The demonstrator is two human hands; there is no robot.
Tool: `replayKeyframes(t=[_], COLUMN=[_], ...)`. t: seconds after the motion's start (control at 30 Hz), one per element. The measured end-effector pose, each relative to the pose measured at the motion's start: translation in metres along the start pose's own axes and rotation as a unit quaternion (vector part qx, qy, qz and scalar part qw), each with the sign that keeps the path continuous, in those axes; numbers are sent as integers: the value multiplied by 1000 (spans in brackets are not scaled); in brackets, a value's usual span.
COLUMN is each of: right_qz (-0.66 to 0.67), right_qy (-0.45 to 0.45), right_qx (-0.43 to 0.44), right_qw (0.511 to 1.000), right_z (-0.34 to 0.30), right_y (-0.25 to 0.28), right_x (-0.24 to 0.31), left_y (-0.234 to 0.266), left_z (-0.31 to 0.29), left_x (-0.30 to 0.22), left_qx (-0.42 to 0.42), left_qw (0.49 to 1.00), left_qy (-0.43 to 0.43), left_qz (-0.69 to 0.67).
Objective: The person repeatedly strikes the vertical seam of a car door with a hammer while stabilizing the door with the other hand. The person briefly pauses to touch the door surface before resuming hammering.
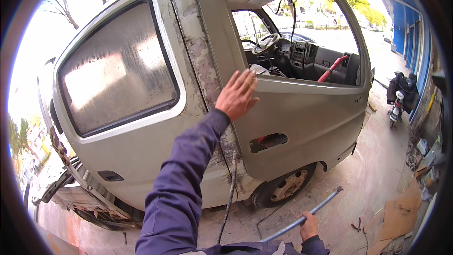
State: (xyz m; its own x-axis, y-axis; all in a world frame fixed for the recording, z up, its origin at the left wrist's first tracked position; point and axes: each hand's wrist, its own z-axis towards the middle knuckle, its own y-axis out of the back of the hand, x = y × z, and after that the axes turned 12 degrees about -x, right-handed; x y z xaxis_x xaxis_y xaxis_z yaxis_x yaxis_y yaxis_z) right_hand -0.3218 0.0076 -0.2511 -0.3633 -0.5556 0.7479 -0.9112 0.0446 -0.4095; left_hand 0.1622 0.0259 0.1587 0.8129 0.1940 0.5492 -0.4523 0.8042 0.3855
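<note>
My left hand [237, 95] lies flat, fingers spread, on the grey door [302, 108] of a truck cab, close to the lower corner of its window opening. The gap between the door and the scraped, patchy pillar [197, 52] runs just beside it. Lower down, my right hand [309, 225] is closed round a long blue-grey metal bar [325, 202], whose far end is rusty and angled toward the wheel side. A thin dark rod [230, 198] stands upright against the cab below my left forearm. An oblong hole [268, 142] opens in the door where a handle would sit.
Inside the cab are a steering wheel [266, 43] and a red bar [332, 68]. The rusty front wheel [285, 186] sits below the door. At right stand a parked scooter [398, 99] and flattened cardboard [400, 212] among scraps along the wall.
</note>
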Motion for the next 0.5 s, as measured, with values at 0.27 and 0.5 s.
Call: replayKeyframes(t=[0.27,0.5], right_qz=[163,176], right_qy=[-157,-221], right_qx=[-271,-330], right_qw=[936,901], right_z=[103,144], right_y=[172,259], right_x=[-61,-91], left_y=[-54,-53], left_z=[20,23], left_x=[34,33], left_qx=[75,76], left_qw=[988,986], left_qy=[24,14], left_qz=[130,150])
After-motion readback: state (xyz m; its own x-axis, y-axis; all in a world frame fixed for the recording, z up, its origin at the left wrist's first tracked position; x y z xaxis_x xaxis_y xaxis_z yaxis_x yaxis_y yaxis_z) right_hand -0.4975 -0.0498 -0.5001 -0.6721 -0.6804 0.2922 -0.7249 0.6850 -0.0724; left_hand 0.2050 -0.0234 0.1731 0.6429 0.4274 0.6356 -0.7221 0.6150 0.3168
